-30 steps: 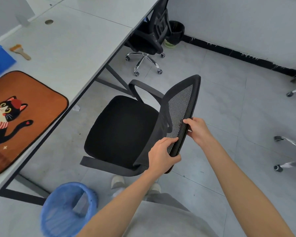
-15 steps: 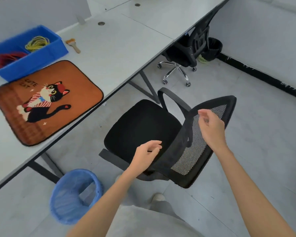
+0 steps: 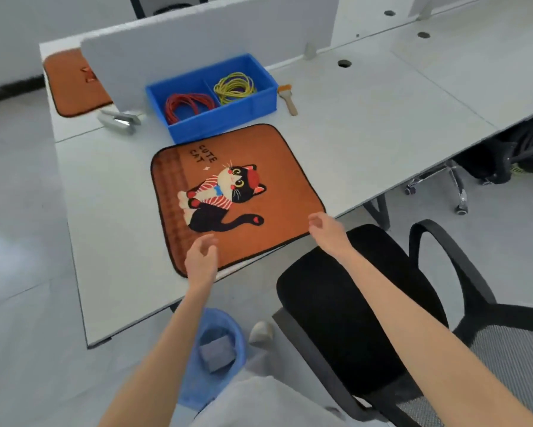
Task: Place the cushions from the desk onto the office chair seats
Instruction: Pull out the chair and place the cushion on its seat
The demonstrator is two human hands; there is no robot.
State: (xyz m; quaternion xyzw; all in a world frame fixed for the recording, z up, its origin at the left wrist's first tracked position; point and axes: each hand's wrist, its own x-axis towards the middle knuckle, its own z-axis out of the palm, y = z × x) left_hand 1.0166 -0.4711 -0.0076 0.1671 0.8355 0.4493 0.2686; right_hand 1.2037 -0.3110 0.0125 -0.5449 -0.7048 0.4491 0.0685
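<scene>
An orange cushion with a cartoon cat (image 3: 259, 192) lies flat on the white desk (image 3: 367, 118), near its front edge. My left hand (image 3: 202, 257) hovers over the cushion's near left corner with its fingers apart. My right hand (image 3: 327, 228) is at the cushion's near right corner, fingers loosely curled and holding nothing. A black office chair with a bare seat (image 3: 351, 303) stands right of my arms, close to the desk. A second orange cushion (image 3: 74, 81) lies behind the grey divider at the far left.
A blue bin (image 3: 211, 94) with red and yellow wire coils sits just behind the cushion. A stapler (image 3: 119, 120) and a small brush (image 3: 288, 98) flank it. A blue waste basket (image 3: 216, 349) stands on the floor under the desk edge. Another chair (image 3: 474, 167) is tucked under the desk at right.
Both hands have let go of the chair's mesh backrest and moved left over the desk to the near corners of the cat cushion. The view has swung from the chair to the desk.
</scene>
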